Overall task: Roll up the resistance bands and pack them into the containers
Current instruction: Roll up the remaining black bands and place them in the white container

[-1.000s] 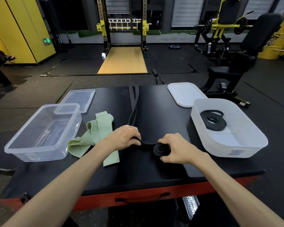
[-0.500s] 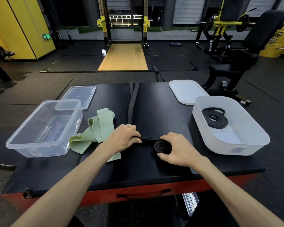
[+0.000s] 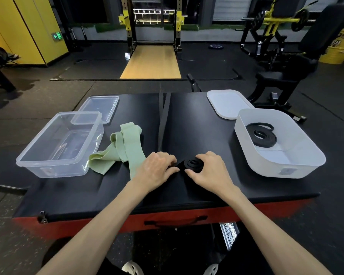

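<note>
The two hands sit closer together than a moment ago, and the rolled part of the black resistance band between them has grown thicker while its loose stretch has drawn shorter and straighter.

In the lower centre of the frame, the right hand curls its fingers over the top of the roll, with the thumb against the near side. The left hand lies just to the left of the roll, its fingers bent down onto the flat strip where it feeds in (thumb and fingertips pinch it). The unrolled remainder runs straight up the middle of the black padded platform to its far edge.

Left of the hands, a pale green resistance band lies loosely folded, its edge touching the left wrist. Further left stands a clear plastic container, and its clear lid leans on the far rim.

At the right of the frame stands a white container holding a coiled black band on its floor. A white lid lies flat just behind it.
</note>
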The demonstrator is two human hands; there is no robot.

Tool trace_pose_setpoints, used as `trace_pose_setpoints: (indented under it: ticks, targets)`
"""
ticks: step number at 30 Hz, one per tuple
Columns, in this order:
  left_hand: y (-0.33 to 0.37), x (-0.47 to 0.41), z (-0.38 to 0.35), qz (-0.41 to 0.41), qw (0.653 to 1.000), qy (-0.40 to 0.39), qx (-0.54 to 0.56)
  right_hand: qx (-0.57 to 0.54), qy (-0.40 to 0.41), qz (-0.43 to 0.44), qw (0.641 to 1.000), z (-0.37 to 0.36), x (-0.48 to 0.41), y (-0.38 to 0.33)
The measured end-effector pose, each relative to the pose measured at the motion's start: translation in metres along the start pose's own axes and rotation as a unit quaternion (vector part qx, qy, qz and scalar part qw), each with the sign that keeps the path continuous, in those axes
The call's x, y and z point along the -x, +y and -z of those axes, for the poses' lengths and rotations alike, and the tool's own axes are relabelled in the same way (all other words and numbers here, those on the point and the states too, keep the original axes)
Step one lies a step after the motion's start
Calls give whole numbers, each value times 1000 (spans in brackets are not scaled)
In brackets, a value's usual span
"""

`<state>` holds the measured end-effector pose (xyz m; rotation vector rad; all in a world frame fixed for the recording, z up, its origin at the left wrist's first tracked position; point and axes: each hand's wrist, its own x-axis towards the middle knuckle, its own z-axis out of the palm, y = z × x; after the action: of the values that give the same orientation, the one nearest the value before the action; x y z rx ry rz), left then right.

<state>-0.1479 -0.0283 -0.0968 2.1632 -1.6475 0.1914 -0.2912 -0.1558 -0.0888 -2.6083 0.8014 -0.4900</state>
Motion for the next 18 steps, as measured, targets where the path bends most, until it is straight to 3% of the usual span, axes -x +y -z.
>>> trace_pose_setpoints:
  ticks: [4,9,11,18]
  targets:
    - [22,9,-8,-13,1000,21,-12,-2,12,-16,1000,-3,4,-4]
    - [34,13,-11,53,997,56,-8,-20,19,-46,999,-2,5,-8]
    - [38,10,-11,31,997,53,-39,-27,20,-49,998,-3,6,-8]
    - [36,9,-13,-15,991,29,-126,11,31,35,999,-19,14,5]
